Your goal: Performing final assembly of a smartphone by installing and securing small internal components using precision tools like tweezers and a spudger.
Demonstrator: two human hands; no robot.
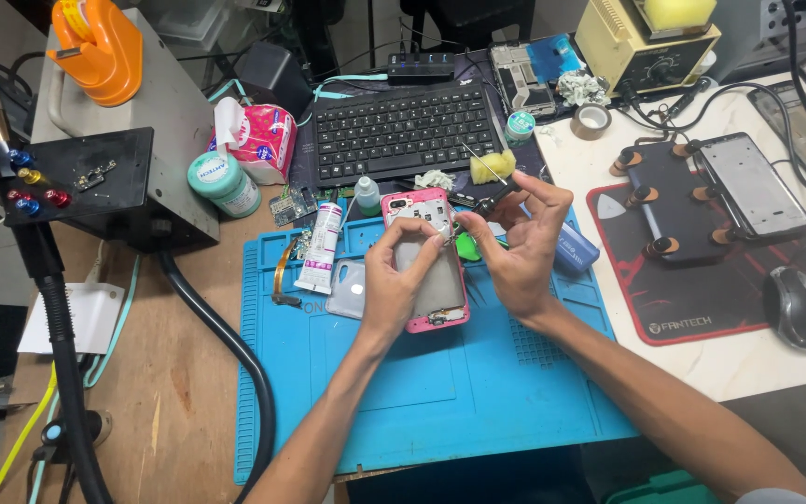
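Note:
An opened pink phone lies face down on a blue work mat, its inner frame showing. My left hand rests on the phone's left side, fingers pinched near its upper middle. My right hand hovers at the phone's upper right, gripping a thin black-handled tool whose tip meets the phone near the left fingertips. A green pick lies just under the right hand.
A white glue tube, a grey phone back and small boards lie left of the phone. A black keyboard sits behind. To the right lie a red pad with another phone in a clamp, and a mouse. A black hose crosses left.

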